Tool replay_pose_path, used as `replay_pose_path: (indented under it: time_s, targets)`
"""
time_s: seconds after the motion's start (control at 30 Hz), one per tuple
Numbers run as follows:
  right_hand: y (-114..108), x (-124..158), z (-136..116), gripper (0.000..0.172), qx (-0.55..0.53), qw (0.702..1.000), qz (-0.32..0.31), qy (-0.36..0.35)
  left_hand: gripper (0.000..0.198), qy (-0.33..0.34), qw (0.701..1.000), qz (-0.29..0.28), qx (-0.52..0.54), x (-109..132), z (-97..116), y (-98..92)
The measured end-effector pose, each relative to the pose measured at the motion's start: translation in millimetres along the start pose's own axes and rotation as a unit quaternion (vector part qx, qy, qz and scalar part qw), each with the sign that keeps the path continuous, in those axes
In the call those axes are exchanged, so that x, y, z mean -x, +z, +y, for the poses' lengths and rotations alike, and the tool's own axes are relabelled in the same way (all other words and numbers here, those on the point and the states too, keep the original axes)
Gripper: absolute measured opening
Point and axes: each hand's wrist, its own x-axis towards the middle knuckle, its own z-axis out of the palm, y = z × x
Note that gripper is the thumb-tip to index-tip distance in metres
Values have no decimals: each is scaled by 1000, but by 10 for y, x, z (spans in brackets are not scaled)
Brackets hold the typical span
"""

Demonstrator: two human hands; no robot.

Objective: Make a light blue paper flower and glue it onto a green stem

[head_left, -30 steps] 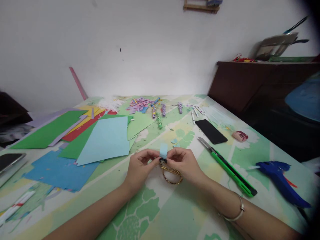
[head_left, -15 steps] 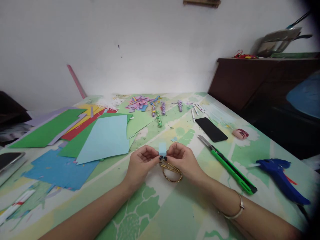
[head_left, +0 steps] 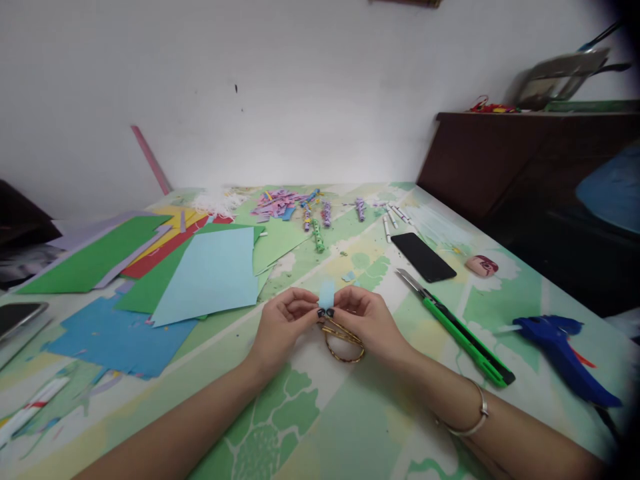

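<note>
A small light blue paper strip [head_left: 327,294] stands upright between my two hands. My left hand [head_left: 289,322] pinches its lower left edge between thumb and fingers. From the other side, my right hand [head_left: 367,320] pinches the same strip, and the two dark-nailed thumbs nearly meet at its base. Just below the thumbs are gold bangles [head_left: 346,359] on the tablecloth, partly covered by the right hand. Beyond the fingertips lie light blue paper scraps [head_left: 349,276]. A green box cutter [head_left: 467,340] with its blade out lies right of my right hand.
Coloured sheets, with a light blue sheet [head_left: 210,277] on top, cover the left side. Paper strips [head_left: 278,205] and rolled paper pieces [head_left: 319,236] lie at the back. A black phone [head_left: 423,257], a pink case [head_left: 481,266] and a blue glue gun [head_left: 565,357] are on the right.
The blue strip has tilted slightly to the right between my fingers. Both hands stay in nearly the same place, and the view has shifted a little.
</note>
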Motion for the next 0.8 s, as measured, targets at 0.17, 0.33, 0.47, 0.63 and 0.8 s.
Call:
replay_pose_path:
  time_s: [0.17,0.33,0.47,0.63,0.8]
  targets:
    - [-25,-2,46,15,12,1000,-16,-13,24,-34,999,-14,2,-19,-4,9]
    - [-36,-9,45,15,41,999,-34,-2,12,-26,999,-45,-10,-37,-20,4]
    - [-40,-17,43,14,56,998,-32,0,9,16,997,-57,-45,-31,-23,6]
    - [-48,16,41,9,144,987,-48,-47,13,9,998,-39,-56,-43,-43,13]
    - [-36,56,29,9,261,960,-57,-78,14,-5,999,-19,-50,-52,-46,7]
